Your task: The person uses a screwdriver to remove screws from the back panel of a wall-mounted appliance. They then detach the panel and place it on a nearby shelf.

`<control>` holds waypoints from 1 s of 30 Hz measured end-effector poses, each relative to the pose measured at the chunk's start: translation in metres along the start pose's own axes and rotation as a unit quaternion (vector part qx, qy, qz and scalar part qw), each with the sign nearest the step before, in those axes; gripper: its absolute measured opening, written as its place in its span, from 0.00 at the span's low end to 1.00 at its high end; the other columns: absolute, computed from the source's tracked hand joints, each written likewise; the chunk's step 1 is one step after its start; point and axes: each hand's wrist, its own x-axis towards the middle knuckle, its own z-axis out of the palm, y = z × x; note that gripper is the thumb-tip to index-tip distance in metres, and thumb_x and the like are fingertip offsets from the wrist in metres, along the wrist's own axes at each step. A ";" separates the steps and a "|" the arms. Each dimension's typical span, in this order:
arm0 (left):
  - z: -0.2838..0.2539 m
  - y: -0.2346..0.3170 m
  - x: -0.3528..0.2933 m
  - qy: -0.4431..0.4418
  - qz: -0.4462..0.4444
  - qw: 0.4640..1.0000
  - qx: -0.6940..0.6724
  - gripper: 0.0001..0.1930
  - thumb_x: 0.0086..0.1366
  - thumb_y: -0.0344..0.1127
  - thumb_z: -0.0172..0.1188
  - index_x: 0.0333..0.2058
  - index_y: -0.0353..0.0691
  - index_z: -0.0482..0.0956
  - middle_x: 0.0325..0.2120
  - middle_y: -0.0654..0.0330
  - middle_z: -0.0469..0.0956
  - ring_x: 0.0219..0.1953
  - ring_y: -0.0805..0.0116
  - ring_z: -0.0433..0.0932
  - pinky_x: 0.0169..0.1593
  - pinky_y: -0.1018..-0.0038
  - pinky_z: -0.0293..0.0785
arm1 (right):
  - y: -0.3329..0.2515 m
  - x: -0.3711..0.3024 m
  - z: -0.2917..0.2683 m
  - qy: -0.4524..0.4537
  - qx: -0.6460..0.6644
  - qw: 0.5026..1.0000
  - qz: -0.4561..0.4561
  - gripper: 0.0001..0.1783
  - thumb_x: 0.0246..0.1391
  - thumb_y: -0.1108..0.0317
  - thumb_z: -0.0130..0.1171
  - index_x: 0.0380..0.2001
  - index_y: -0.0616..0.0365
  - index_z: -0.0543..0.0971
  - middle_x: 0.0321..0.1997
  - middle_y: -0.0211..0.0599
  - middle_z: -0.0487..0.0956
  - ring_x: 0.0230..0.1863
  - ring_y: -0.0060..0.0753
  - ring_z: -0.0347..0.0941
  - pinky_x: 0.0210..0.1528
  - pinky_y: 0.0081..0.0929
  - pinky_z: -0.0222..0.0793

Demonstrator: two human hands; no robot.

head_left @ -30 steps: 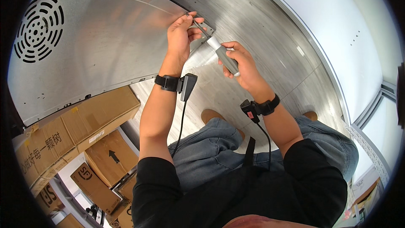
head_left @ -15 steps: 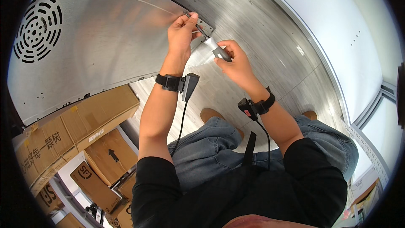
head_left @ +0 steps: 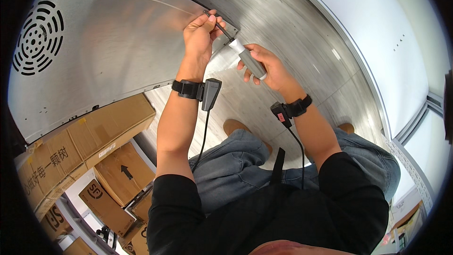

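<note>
A screwdriver (head_left: pixel 252 62) with a grey handle and white collar slants up and left toward the edge of a large metal panel (head_left: pixel 122 42). My right hand (head_left: pixel 270 66) is closed on its handle, the thumb and fingers on either side of the grip. Near the tip, my left hand (head_left: pixel 200 35) pinches the dark shaft between thumb and fingers. The tip is beside a row of small holes along the panel's right edge; whether it sits in a screw cannot be made out.
Cardboard boxes (head_left: pixel 118 172) are stacked at the lower left, below the panel. A round slotted vent (head_left: pixel 38 38) is cut into the panel. Wood-look floor (head_left: pixel 283 23) extends to the right, bounded by a white wall (head_left: pixel 368 33). Cabled black devices (head_left: pixel 211 94) are strapped to both wrists.
My right hand has turned and shifted its grip on the screwdriver, so more of the handle shows. The left fingers have moved slightly left and curled differently round the shaft.
</note>
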 end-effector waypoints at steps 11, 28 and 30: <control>0.010 -0.005 -0.003 0.068 0.022 0.997 0.029 0.08 0.65 0.32 0.57 0.41 0.36 0.77 0.29 0.64 0.78 0.30 0.74 0.76 0.34 0.78 0.72 | 0.041 0.023 -0.002 0.199 -0.324 0.914 -0.140 0.22 0.52 0.69 0.61 0.50 0.58 0.70 0.38 0.36 0.76 0.32 0.24 0.74 0.28 0.24 0.68; 0.006 -0.006 0.000 0.060 0.011 0.995 -0.076 0.08 0.66 0.29 0.55 0.42 0.33 0.75 0.32 0.59 0.77 0.33 0.68 0.77 0.39 0.72 0.77 | 0.016 0.008 -0.002 0.117 -0.147 0.982 -0.021 0.21 0.56 0.63 0.57 0.52 0.55 0.69 0.39 0.34 0.76 0.35 0.25 0.74 0.27 0.21 0.68; 0.008 -0.007 -0.001 0.070 0.018 0.995 -0.063 0.08 0.66 0.29 0.55 0.42 0.34 0.75 0.30 0.60 0.77 0.32 0.69 0.77 0.38 0.73 0.77 | 0.026 0.011 0.001 0.153 -0.214 0.962 -0.073 0.22 0.53 0.68 0.60 0.51 0.56 0.69 0.36 0.34 0.76 0.36 0.24 0.74 0.29 0.25 0.70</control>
